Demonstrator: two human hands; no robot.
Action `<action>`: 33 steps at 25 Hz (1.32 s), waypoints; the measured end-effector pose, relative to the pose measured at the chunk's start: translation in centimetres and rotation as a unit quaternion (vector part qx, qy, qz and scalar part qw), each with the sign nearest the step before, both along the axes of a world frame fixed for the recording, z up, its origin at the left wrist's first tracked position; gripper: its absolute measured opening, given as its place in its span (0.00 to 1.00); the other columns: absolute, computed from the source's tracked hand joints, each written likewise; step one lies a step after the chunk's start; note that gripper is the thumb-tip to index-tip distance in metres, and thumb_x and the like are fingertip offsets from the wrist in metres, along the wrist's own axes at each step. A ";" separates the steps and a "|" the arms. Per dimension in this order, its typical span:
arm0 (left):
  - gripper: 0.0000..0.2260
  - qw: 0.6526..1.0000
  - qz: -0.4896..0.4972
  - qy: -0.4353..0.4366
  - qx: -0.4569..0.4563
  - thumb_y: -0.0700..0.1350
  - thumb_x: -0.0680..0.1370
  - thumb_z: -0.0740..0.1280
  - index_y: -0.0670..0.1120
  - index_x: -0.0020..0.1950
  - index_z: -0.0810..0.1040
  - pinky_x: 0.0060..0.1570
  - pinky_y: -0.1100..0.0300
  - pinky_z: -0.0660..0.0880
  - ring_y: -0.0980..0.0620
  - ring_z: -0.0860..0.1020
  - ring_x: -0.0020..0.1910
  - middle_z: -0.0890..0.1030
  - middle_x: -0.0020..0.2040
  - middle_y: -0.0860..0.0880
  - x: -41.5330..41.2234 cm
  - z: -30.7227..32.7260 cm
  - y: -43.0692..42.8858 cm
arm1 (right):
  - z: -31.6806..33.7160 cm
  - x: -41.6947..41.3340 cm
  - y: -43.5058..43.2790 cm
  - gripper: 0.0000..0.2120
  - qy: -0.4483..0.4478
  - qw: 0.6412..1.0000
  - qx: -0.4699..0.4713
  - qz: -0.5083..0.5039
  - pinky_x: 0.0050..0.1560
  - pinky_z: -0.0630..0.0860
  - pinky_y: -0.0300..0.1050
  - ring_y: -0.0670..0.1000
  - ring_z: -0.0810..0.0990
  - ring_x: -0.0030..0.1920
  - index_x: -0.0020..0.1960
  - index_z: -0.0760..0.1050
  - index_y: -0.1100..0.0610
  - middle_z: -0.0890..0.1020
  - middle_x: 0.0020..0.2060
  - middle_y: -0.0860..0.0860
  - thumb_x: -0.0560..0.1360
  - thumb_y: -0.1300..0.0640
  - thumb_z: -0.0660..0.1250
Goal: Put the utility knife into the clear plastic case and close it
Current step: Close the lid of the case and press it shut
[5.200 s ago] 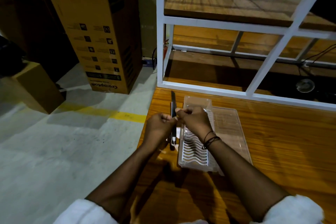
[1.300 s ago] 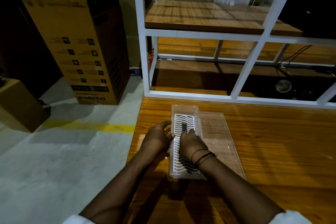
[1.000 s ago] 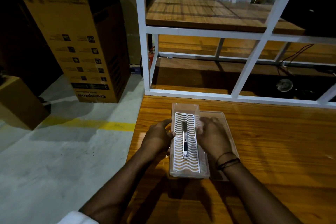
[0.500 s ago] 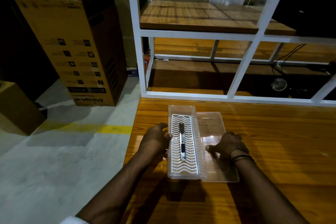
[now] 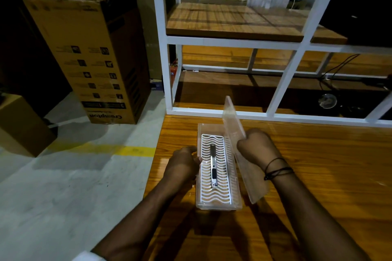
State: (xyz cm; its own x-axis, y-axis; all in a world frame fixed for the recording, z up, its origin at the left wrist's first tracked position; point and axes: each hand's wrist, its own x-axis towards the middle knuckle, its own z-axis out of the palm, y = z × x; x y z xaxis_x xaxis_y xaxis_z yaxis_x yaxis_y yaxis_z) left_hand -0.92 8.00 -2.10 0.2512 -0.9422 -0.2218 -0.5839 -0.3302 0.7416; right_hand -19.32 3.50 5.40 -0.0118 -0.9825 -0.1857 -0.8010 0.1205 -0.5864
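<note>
Utility knife (image 5: 213, 167) lying lengthwise on white wavy insert inside clear plastic case (image 5: 218, 205) on desk (image 5: 318, 165). Right hand (image 5: 257, 147) fingers clamped on raised lid (image 5: 234, 121); left hand (image 5: 183, 164) fingers curled against case's left wall.

Two bare arms — thin black strings (image 5: 276, 168) go round the right wrist, a white sleeve (image 5: 89, 256) on the left.

Slim silver-and-black utility knife (image 5: 213, 167) lies lengthwise on white wavy insert inside rectangular clear plastic case (image 5: 218, 206). Right hand (image 5: 255, 150) grips raised transparent lid (image 5: 233, 121) at 3 o'clock; left hand (image 5: 182, 165) braces 9 o'clock wall.
</note>
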 end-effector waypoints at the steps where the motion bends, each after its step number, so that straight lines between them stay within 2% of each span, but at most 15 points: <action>1: 0.17 1.000 0.001 -0.002 0.000 0.47 0.82 0.69 0.53 0.72 0.78 0.26 0.67 0.74 0.58 0.83 0.34 0.87 0.57 0.47 0.0 0.0 0.0 | 0.0 0.4 0.1 0.10 0.003 1.000 0.008 0.016 0.32 0.72 0.41 0.57 0.81 0.41 0.51 0.80 0.60 0.83 0.45 0.57 0.74 0.54 0.69; 4: 0.16 1.000 0.001 0.001 -0.002 0.46 0.82 0.69 0.53 0.71 0.79 0.24 0.67 0.75 0.59 0.83 0.32 0.88 0.55 0.47 0.0 0.1 0.1 | -1.0 1.9 0.4 0.20 0.009 0.999 0.029 0.043 0.31 0.72 0.39 0.54 0.82 0.43 0.53 0.80 0.56 0.84 0.48 0.55 0.71 0.41 0.71; 6: 0.16 1.000 -0.002 0.000 -0.005 0.47 0.82 0.69 0.54 0.70 0.80 0.22 0.68 0.73 0.59 0.82 0.30 0.88 0.53 0.47 0.1 0.1 0.1 | -2.0 2.6 0.6 0.35 0.031 0.997 0.038 0.055 0.45 0.81 0.47 0.56 0.81 0.54 0.62 0.76 0.53 0.81 0.58 0.55 0.65 0.30 0.69; 7: 0.16 1.000 -0.005 -0.007 -0.008 0.47 0.82 0.68 0.54 0.70 0.80 0.22 0.68 0.73 0.58 0.81 0.29 0.88 0.53 0.46 0.1 0.1 0.1 | -2.4 2.9 0.7 0.41 0.048 0.996 0.049 0.061 0.54 0.80 0.52 0.59 0.78 0.61 0.69 0.71 0.52 0.76 0.64 0.57 0.64 0.28 0.67; 8: 0.15 1.000 -0.007 -0.014 -0.011 0.48 0.82 0.68 0.54 0.70 0.80 0.24 0.67 0.74 0.57 0.82 0.30 0.88 0.53 0.46 0.1 0.1 0.2 | -2.8 3.0 0.9 0.46 0.060 0.994 0.054 0.069 0.60 0.78 0.54 0.61 0.75 0.65 0.75 0.64 0.51 0.72 0.69 0.58 0.65 0.27 0.67; 10: 0.15 1.000 -0.005 -0.021 -0.017 0.49 0.81 0.68 0.54 0.68 0.81 0.33 0.59 0.81 0.51 0.85 0.36 0.88 0.54 0.45 0.1 0.0 0.3 | -3.1 3.3 1.2 0.53 0.075 0.992 0.062 0.079 0.62 0.76 0.54 0.62 0.72 0.70 0.80 0.52 0.53 0.67 0.73 0.59 0.66 0.27 0.67; 12: 0.14 1.000 -0.002 -0.018 -0.022 0.48 0.81 0.68 0.54 0.66 0.83 0.42 0.50 0.86 0.45 0.87 0.43 0.88 0.53 0.45 0.2 -0.2 0.4 | -3.5 3.8 1.5 0.59 0.090 0.991 0.060 0.082 0.65 0.75 0.57 0.63 0.69 0.72 0.81 0.46 0.53 0.65 0.75 0.59 0.64 0.22 0.65; 13: 0.12 1.000 -0.001 -0.017 -0.025 0.47 0.81 0.67 0.54 0.64 0.84 0.42 0.49 0.86 0.46 0.87 0.42 0.88 0.52 0.45 0.2 -0.3 0.5 | -3.7 4.1 1.8 0.60 0.101 0.990 0.061 0.082 0.67 0.73 0.60 0.64 0.67 0.73 0.81 0.45 0.52 0.64 0.76 0.60 0.62 0.19 0.62; 15: 0.11 0.999 -0.002 -0.016 -0.043 0.44 0.82 0.66 0.55 0.59 0.85 0.35 0.56 0.85 0.51 0.86 0.39 0.88 0.50 0.49 0.2 -0.5 0.9 | -4.6 4.5 2.2 0.62 0.128 0.986 0.072 0.075 0.69 0.68 0.64 0.66 0.63 0.75 0.81 0.43 0.50 0.61 0.77 0.61 0.60 0.15 0.56; 17: 0.14 0.997 0.002 -0.009 -0.071 0.42 0.83 0.65 0.56 0.64 0.83 0.34 0.64 0.79 0.55 0.84 0.42 0.88 0.55 0.52 -0.1 -0.6 1.6 | -5.4 4.8 2.7 0.62 0.155 0.983 0.077 0.061 0.70 0.64 0.66 0.67 0.58 0.76 0.81 0.40 0.49 0.57 0.79 0.60 0.59 0.14 0.50; 19: 0.17 0.994 0.009 -0.004 -0.107 0.43 0.83 0.65 0.55 0.71 0.79 0.45 0.62 0.80 0.52 0.84 0.52 0.85 0.63 0.51 -0.4 -0.7 2.2 | -6.0 5.0 2.9 0.61 0.153 0.984 0.075 0.044 0.70 0.64 0.66 0.66 0.56 0.77 0.82 0.40 0.50 0.53 0.80 0.59 0.61 0.14 0.47; 21: 0.15 0.991 0.004 0.013 -0.132 0.45 0.84 0.64 0.55 0.69 0.80 0.50 0.59 0.79 0.51 0.84 0.56 0.86 0.62 0.51 -0.3 -1.0 2.4 | -6.6 5.1 2.8 0.58 0.136 0.987 0.075 0.036 0.70 0.65 0.64 0.65 0.56 0.77 0.82 0.39 0.52 0.51 0.80 0.58 0.65 0.16 0.48; 28: 0.14 0.989 0.023 -0.001 -0.149 0.51 0.87 0.57 0.51 0.60 0.82 0.52 0.51 0.80 0.46 0.83 0.55 0.86 0.57 0.50 -0.6 -3.4 1.9 | -8.9 5.1 3.2 0.52 0.147 0.989 -0.016 0.029 0.62 0.73 0.56 0.64 0.69 0.69 0.82 0.40 0.55 0.54 0.78 0.60 0.72 0.22 0.48; 31: 0.14 0.991 0.058 0.005 -0.120 0.51 0.87 0.56 0.51 0.65 0.79 0.51 0.55 0.76 0.44 0.82 0.57 0.85 0.60 0.48 -1.7 -3.4 1.8 | -9.5 5.1 3.3 0.51 0.150 0.988 -0.036 0.028 0.59 0.75 0.55 0.64 0.71 0.68 0.82 0.39 0.56 0.53 0.78 0.61 0.73 0.23 0.47; 33: 0.16 0.994 0.067 0.002 -0.082 0.51 0.87 0.55 0.51 0.74 0.72 0.54 0.52 0.76 0.41 0.82 0.61 0.83 0.64 0.44 -2.3 -3.2 1.6 | -9.6 5.1 3.5 0.50 0.156 0.987 -0.037 0.028 0.59 0.75 0.55 0.65 0.70 0.69 0.82 0.40 0.57 0.53 0.79 0.63 0.74 0.24 0.48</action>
